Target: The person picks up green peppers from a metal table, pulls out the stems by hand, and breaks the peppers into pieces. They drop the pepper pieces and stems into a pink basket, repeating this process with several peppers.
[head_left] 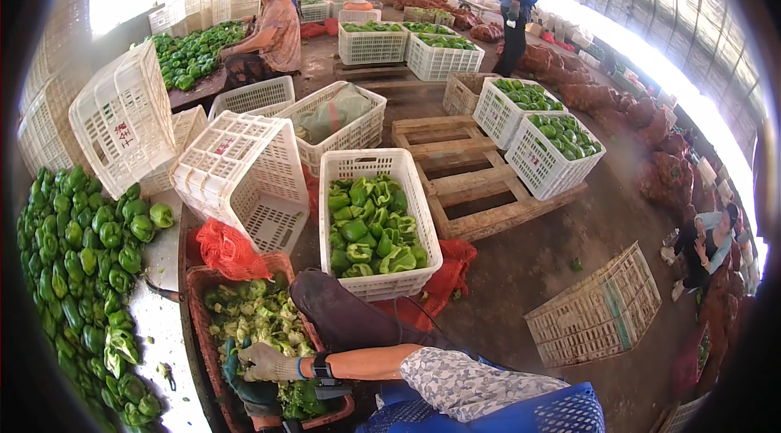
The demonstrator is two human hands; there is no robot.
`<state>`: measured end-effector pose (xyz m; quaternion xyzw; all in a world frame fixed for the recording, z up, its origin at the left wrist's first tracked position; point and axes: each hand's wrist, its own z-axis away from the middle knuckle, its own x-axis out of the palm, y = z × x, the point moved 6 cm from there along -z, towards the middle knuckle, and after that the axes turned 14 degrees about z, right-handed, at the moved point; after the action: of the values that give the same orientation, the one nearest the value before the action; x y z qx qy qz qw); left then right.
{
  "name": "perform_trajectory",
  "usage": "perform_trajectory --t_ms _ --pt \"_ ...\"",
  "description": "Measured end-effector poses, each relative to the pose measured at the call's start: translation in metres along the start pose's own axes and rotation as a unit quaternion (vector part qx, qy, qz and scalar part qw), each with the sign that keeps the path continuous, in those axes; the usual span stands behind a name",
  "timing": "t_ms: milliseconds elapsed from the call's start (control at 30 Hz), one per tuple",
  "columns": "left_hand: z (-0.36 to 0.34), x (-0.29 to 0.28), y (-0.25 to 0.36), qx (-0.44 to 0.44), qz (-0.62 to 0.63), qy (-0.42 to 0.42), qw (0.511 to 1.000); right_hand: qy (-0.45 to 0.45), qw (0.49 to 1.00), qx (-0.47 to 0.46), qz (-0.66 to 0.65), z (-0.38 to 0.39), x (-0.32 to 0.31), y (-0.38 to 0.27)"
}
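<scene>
Both my hands are close together over a red crate (198,303) of pale green pepper cores and scraps (264,315). My right hand (270,363), in a light knit glove, has its fingers curled in against the left. My left hand (248,385), in a dark green glove, is partly covered by the right. Anything between them is hidden. To their left, whole green peppers (77,262) lie heaped on a pale table (163,327). Ahead, a white crate (431,250) holds cut, hollowed green peppers (374,226).
An empty white crate (281,217) lies tipped beside a red mesh bag (228,248). Two white crates of peppers (561,177) stand on a wooden pallet (472,185). Another crate (598,307) lies on the floor. One person (272,34) sits at peppers; another (525,6) stands far right.
</scene>
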<state>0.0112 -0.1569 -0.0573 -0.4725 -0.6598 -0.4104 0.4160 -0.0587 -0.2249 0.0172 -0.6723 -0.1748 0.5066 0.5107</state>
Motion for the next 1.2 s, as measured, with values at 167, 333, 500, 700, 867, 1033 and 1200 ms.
perform_trajectory --t_ms 167,333,500,700,867,1033,1200 --pt "0.011 0.006 -0.003 0.098 -0.123 0.191 0.969 -0.017 1.0 -0.007 0.003 0.008 0.007 0.002" --pt "0.014 0.022 0.008 0.073 -0.131 0.125 0.981 0.217 0.933 -0.238 0.163 -0.004 0.083 0.024" --pt "0.017 0.022 0.015 0.22 -0.089 0.329 0.914 0.118 0.972 -0.15 0.137 0.009 0.019 -0.037" --pt "0.001 0.071 0.033 0.252 0.059 0.213 0.942 -0.024 0.952 0.106 -0.288 0.013 -0.004 -0.039" --pt "0.003 0.073 0.042 0.247 0.092 0.223 0.939 -0.058 0.914 0.103 -0.387 0.019 -0.009 -0.05" --pt "-0.005 0.086 0.044 0.206 0.129 0.161 0.957 -0.016 0.95 0.098 -0.297 0.001 -0.043 -0.034" --pt "-0.005 0.081 0.046 0.217 0.065 0.169 0.959 0.15 0.963 -0.155 0.161 -0.004 -0.048 -0.051"
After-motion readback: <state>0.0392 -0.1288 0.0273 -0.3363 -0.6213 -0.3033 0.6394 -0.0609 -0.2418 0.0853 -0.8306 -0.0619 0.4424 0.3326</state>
